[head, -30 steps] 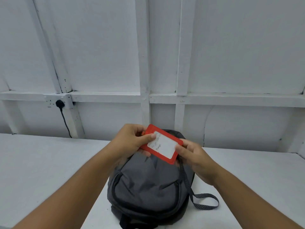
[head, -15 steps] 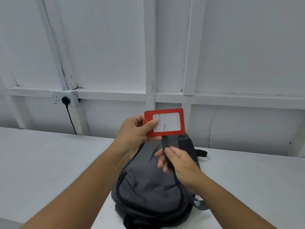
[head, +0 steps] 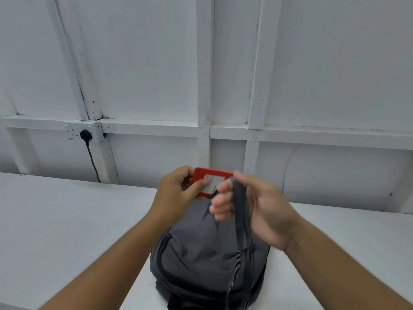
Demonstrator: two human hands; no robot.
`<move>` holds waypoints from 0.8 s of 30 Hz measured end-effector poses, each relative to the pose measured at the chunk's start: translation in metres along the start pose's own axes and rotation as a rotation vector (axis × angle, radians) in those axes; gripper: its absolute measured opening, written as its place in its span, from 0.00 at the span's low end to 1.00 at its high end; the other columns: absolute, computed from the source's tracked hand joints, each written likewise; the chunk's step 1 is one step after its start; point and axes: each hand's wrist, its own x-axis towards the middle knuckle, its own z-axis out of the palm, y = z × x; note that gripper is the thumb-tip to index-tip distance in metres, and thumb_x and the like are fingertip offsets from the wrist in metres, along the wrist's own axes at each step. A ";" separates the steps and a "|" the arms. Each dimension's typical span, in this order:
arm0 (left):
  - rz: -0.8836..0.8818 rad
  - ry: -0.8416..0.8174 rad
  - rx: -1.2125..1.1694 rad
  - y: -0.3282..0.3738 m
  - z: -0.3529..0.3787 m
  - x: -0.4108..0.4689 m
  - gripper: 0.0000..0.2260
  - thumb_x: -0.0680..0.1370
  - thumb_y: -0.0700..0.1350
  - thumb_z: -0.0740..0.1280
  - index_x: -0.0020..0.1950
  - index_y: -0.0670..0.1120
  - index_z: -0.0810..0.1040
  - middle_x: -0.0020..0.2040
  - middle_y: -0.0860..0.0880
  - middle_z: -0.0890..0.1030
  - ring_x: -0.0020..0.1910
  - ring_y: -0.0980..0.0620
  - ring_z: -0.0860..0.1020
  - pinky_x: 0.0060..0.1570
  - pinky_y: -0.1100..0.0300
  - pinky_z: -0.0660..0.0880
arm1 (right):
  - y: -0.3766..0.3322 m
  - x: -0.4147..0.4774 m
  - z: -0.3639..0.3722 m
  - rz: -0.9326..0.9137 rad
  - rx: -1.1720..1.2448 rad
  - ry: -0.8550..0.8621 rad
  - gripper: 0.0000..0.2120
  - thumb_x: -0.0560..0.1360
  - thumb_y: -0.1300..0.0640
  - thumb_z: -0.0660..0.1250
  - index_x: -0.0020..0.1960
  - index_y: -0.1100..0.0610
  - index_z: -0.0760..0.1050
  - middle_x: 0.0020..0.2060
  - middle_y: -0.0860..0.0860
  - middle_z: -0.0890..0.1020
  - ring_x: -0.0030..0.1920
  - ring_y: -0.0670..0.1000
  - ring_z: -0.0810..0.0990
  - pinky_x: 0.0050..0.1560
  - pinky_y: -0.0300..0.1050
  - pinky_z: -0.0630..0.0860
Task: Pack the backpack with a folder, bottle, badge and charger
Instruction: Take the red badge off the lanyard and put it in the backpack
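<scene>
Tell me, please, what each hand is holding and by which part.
The left hand pinches the red badge holder by its left edge, thumb on its face. The right hand grips the striped lanyard close to the holder.

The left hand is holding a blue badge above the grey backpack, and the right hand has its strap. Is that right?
Not quite: the badge is red, not blue, as the head view shows. The left hand does hold it above the grey backpack, and the right hand grips its lanyard.
</scene>
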 end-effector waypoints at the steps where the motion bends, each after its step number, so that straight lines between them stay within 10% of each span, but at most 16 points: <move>1: -0.002 -0.023 0.006 -0.003 0.000 -0.003 0.03 0.77 0.42 0.73 0.48 0.44 0.82 0.39 0.51 0.82 0.37 0.60 0.81 0.39 0.65 0.79 | -0.011 0.005 0.000 -0.019 0.029 -0.009 0.21 0.77 0.47 0.58 0.44 0.60 0.84 0.40 0.59 0.86 0.42 0.57 0.86 0.46 0.50 0.83; 9: -0.102 -0.140 -0.122 -0.005 0.004 -0.032 0.09 0.73 0.49 0.72 0.52 0.50 0.83 0.47 0.53 0.87 0.46 0.52 0.86 0.45 0.61 0.83 | -0.062 0.069 -0.006 -0.050 0.255 0.102 0.28 0.80 0.43 0.60 0.63 0.68 0.75 0.54 0.63 0.84 0.56 0.61 0.84 0.60 0.55 0.81; 12: -0.137 -0.155 -0.163 -0.001 -0.001 -0.040 0.13 0.73 0.50 0.72 0.56 0.47 0.83 0.49 0.52 0.87 0.49 0.52 0.86 0.48 0.57 0.83 | -0.054 0.088 -0.022 0.135 0.282 0.158 0.17 0.80 0.46 0.64 0.49 0.61 0.78 0.40 0.58 0.85 0.41 0.55 0.87 0.40 0.47 0.86; 15: -0.156 -0.121 -0.248 0.005 -0.008 -0.048 0.13 0.73 0.49 0.72 0.55 0.46 0.83 0.49 0.49 0.87 0.49 0.49 0.86 0.50 0.53 0.84 | -0.032 0.102 -0.051 0.387 0.239 0.136 0.18 0.79 0.48 0.64 0.32 0.53 0.69 0.20 0.46 0.71 0.18 0.42 0.71 0.15 0.32 0.66; 24: -0.182 0.017 -0.475 0.033 -0.023 -0.038 0.16 0.72 0.48 0.72 0.57 0.44 0.82 0.50 0.46 0.87 0.50 0.46 0.86 0.48 0.52 0.84 | 0.077 0.074 -0.076 0.624 0.306 -0.288 0.14 0.78 0.55 0.69 0.40 0.55 0.65 0.24 0.48 0.68 0.19 0.42 0.68 0.19 0.33 0.59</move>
